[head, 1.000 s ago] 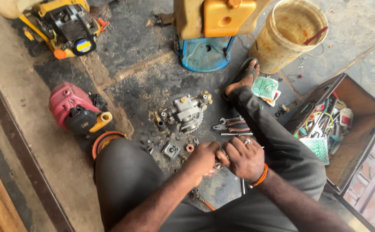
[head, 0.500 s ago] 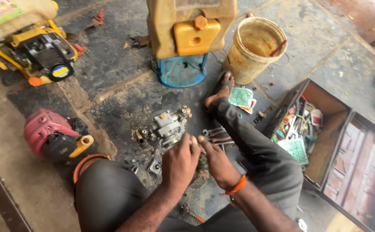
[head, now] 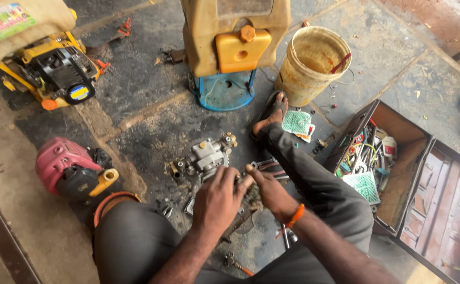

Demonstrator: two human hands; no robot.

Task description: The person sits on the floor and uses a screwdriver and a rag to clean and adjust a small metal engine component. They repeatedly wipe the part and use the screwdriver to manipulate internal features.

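The person sits on a dark stone floor [head: 151, 126] with both hands together low in the middle of it, between the knees. The left hand [head: 218, 199] is curled, its fingers bent around a small dark part [head: 251, 195] that is mostly hidden; the right hand [head: 269, 190] meets it from the other side, with the thumb raised and the fingers closed on the same part. What kind of part it is I cannot tell, because the hands cover it. The right wrist wears an orange band [head: 295, 215]. Just beyond the fingers a grey metal carburetor [head: 205, 156] lies on the floor, apart from the hands, and small screws and bits are scattered around it. A pair of pliers [head: 269, 167] lies just beside the right leg. Toward the left edge of the floor stands a small red engine [head: 64, 171], and in the far left corner a yellow engine [head: 56, 71]. At the far edge, in the middle, stands a yellow tank on a blue base [head: 225, 87], and near it a dirty plastic bucket [head: 311, 66]. At the right an open metal toolbox [head: 398, 163] holds mixed tools and wires.
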